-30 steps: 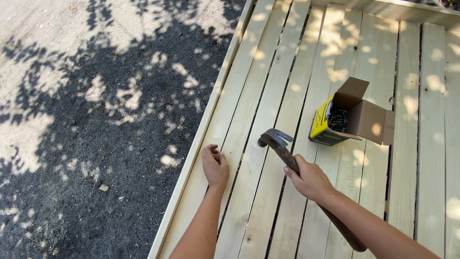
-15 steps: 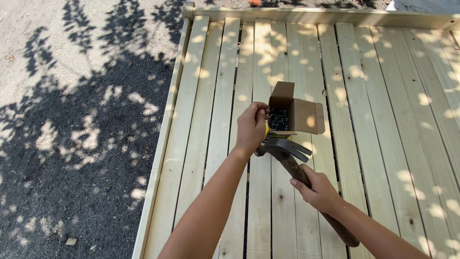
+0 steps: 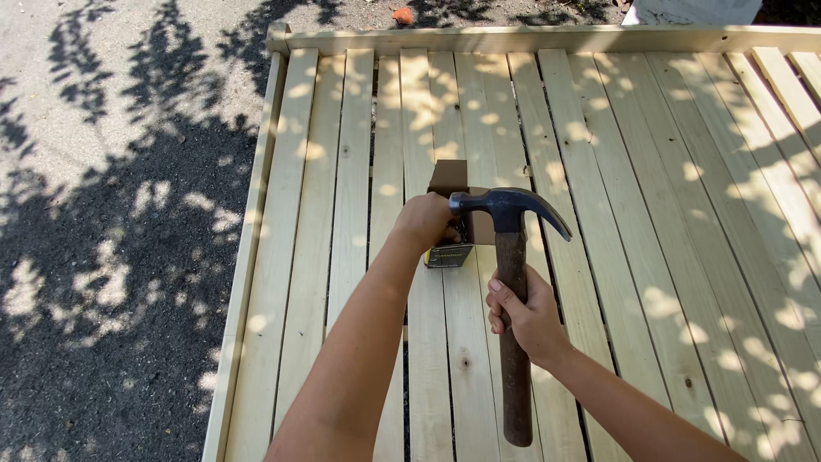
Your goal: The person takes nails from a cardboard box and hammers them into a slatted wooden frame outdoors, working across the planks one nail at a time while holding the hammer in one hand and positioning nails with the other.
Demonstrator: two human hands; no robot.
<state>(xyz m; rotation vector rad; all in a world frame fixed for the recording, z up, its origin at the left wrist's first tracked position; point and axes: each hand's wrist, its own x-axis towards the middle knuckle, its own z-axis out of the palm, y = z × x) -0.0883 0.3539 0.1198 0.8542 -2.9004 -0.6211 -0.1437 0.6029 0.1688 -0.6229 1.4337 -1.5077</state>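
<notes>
— Head view: where's the small open brown cardboard box (image 3: 451, 181) with the yellow end?
— On the pale wooden slat deck (image 3: 650, 171), just ahead of both hands. The left hand (image 3: 425, 221) is curled into its opening; whether it grips anything, I cannot tell.
— And the right hand (image 3: 528, 312)?
— Closed around the brown-handled steel claw hammer (image 3: 511, 282), handle pointing back toward the person, head beside the box.

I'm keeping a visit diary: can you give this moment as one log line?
left hand: reaching into small cardboard box | right hand: gripping claw hammer, head up | surface: slatted wooden deck
</notes>
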